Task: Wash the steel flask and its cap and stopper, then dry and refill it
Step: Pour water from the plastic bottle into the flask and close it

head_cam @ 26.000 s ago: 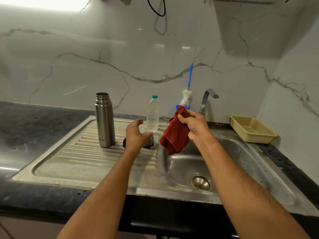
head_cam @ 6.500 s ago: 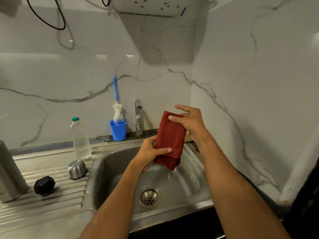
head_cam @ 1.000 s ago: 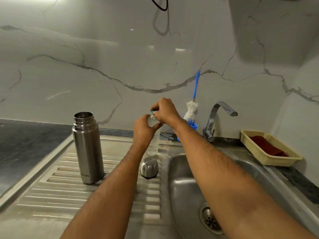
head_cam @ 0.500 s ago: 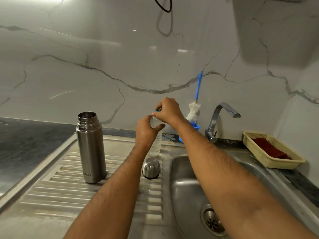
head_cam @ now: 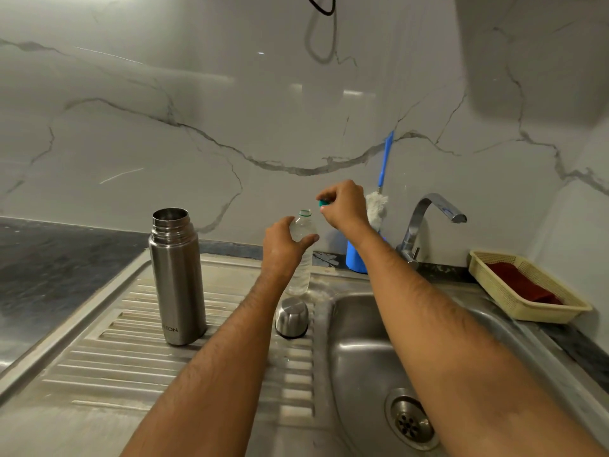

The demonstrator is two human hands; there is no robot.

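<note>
Head view, sink area. Steel flask (head_cam: 178, 275) stands upright on the ribbed drainboard (head_cam: 108, 354), long axis vertical, open mouth up, no stopper in it; printed letters "TON" legible near its base, rest of word hidden. Steel cap (head_cam: 292, 317) sits dome-up on the drainboard, right of the flask & apart from it, just beside the sink basin (head_cam: 362, 351); left forearm crosses between them. Behind the cap: clear water bottle (head_cam: 301, 258), upright, neck open. Left hand (head_cam: 286, 245), grip closed round the bottle's shoulder. Right hand (head_cam: 342, 204), grip pinching the teal bottle cap (head_cam: 323, 202), held just right of & above the neck. Rear: blue cup (head_cam: 355, 258) w/ bottle brush (head_cam: 379, 199), partly hidden by right arm; tap (head_cam: 428, 219). Far right on dark worktop (head_cam: 49, 258): yellow basket (head_cam: 527, 308) holding red cloth (head_cam: 520, 282).
</note>
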